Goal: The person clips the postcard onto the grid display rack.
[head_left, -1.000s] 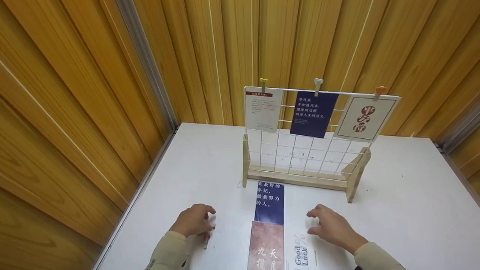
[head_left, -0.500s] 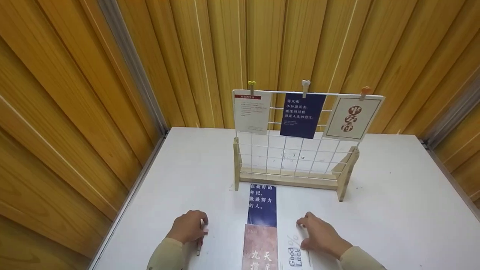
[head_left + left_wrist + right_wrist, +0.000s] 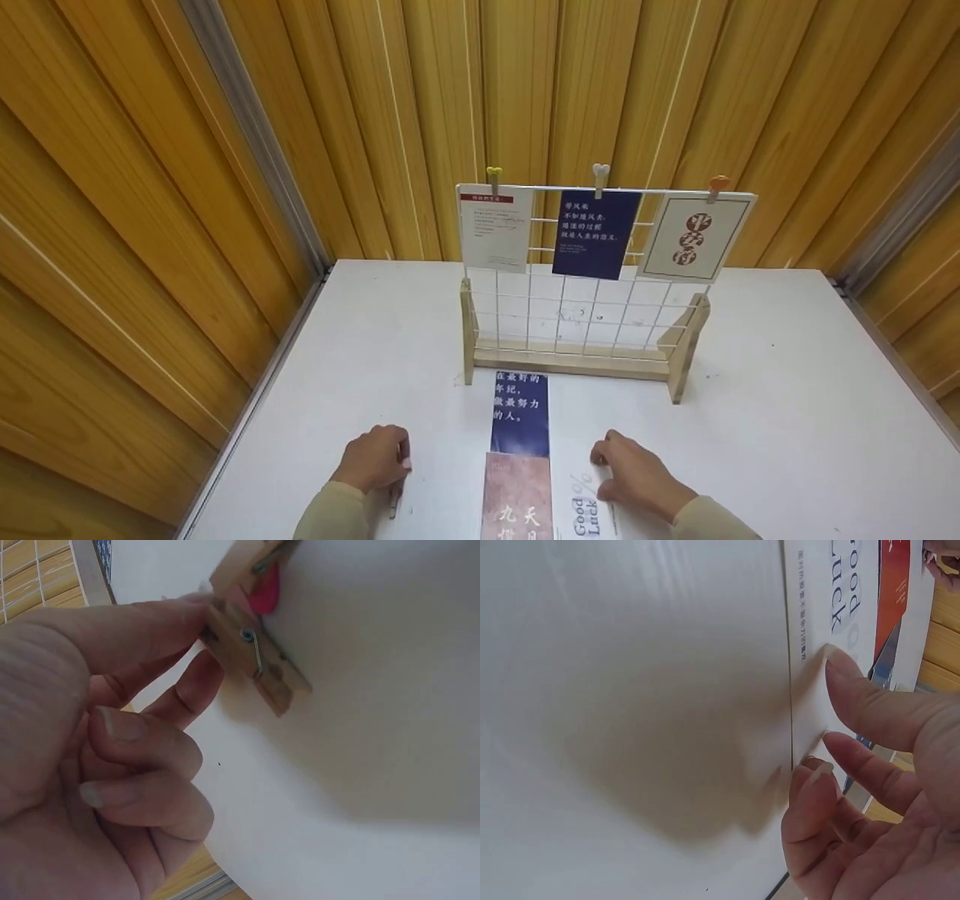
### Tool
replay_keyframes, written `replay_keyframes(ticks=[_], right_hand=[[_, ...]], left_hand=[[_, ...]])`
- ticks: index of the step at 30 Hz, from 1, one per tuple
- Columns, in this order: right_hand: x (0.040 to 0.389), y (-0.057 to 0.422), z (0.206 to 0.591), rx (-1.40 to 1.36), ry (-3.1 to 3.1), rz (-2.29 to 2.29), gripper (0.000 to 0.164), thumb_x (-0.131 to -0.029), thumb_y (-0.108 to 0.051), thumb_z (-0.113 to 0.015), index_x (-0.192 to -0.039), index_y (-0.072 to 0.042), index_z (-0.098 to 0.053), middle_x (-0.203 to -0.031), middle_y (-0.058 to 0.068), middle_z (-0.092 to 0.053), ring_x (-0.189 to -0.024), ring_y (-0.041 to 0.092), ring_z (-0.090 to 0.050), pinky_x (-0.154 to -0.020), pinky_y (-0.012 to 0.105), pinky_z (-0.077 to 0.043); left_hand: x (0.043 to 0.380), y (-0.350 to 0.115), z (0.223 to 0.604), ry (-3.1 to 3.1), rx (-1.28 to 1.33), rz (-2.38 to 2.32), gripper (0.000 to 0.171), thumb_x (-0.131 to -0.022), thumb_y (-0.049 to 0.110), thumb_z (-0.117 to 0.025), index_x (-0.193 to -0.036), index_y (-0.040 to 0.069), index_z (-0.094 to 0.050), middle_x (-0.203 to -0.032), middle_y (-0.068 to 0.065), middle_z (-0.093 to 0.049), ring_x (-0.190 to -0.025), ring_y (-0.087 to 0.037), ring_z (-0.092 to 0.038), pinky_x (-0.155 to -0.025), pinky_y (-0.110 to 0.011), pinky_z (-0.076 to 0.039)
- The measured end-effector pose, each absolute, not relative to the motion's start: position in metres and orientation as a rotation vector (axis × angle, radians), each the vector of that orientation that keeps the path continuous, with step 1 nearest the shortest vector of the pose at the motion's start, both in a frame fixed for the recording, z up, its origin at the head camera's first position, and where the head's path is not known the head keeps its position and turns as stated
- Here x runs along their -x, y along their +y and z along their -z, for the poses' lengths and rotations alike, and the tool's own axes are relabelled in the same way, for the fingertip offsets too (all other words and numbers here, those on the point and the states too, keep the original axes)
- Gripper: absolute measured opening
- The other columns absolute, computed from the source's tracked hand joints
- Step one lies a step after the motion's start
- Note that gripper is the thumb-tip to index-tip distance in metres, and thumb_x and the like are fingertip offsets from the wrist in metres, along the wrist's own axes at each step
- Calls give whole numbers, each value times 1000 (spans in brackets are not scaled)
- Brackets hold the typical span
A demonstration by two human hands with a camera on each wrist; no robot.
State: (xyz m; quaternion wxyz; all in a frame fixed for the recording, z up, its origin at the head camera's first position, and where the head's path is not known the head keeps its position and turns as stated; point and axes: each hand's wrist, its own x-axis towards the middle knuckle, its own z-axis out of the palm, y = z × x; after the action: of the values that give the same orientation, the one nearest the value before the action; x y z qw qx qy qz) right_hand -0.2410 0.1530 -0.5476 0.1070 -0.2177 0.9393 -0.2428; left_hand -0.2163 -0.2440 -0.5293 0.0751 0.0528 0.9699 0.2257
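My left hand (image 3: 373, 459) is low over the left part of the white table. In the left wrist view its thumb and forefinger pinch a small wooden clothespin (image 3: 251, 652) with a metal spring. A second clothespin (image 3: 246, 566) is right beside it, with a pink piece (image 3: 266, 592) between the two. My right hand (image 3: 634, 472) is at the white "Good Luck" card (image 3: 581, 517). Its fingers are bent and spread, the thumb (image 3: 847, 682) over the card's face and other fingertips at its edge. Whether they press on it I cannot tell.
A wire grid rack (image 3: 581, 319) on a wooden stand has three cards clipped along its top. Before it lie a blue card (image 3: 520, 435) and a reddish card (image 3: 517, 495), edge to edge. Wood-patterned walls (image 3: 517, 90) enclose the white table (image 3: 375, 337).
The head view has shifted, so the rack and cards sit further left. My right hand has come down onto the "Good Luck" card. My left hand has lowered to the clothespin and its fingers have closed together.
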Motion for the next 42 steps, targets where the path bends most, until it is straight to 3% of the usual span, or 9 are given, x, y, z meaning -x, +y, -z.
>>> replay_keyframes(ticks=[7, 14, 22, 33, 42], right_hand=[[240, 154, 547, 642, 2753, 746, 38, -68, -8, -86, -97, -7, -62, -89, 1, -51, -81, 19, -54, -79, 47, -51], [238, 162, 548, 720, 2726, 812, 42, -70, -10, -85, -101, -9, -56, -91, 1, -52, -81, 19, -54, -76, 45, -50], [242, 166, 548, 728, 2694, 850, 38, -73, -12, -84, -104, -3, -66, -90, 1, -50, -82, 18, -51, -77, 40, -49], [248, 174, 541, 622, 2663, 899, 23, -80, -6, -77, -98, -13, -64, -86, -2, -51, -80, 18, -50, -73, 40, -47], [262, 197, 512, 583, 2790, 940, 18, -77, -6, -81, -89, -12, -68, -82, -5, -58, -80, 16, -54, -75, 40, -49]], left_hand=[[220, -243, 523, 2933, -115, -671, 25, -76, 8, -84, -78, 12, -60, -69, 4, -53, -63, -16, -50, -60, -37, -44], [223, -241, 521, 2915, -132, -730, 17, -82, 4, -74, -98, 9, -69, -75, 2, -57, -64, -16, -53, -60, -38, -47], [224, -237, 518, 2952, -176, -723, 6, -85, 7, -70, -86, 12, -72, -72, 5, -55, -65, -16, -51, -57, -37, -44], [224, -230, 513, 2924, -130, -712, 7, -83, 9, -76, -88, 13, -71, -75, 4, -56, -70, -16, -53, -63, -38, -46], [231, -223, 512, 2916, -199, -760, 8, -84, 9, -77, -89, 12, -72, -75, 5, -57, -70, -15, -53, -63, -38, -47]])
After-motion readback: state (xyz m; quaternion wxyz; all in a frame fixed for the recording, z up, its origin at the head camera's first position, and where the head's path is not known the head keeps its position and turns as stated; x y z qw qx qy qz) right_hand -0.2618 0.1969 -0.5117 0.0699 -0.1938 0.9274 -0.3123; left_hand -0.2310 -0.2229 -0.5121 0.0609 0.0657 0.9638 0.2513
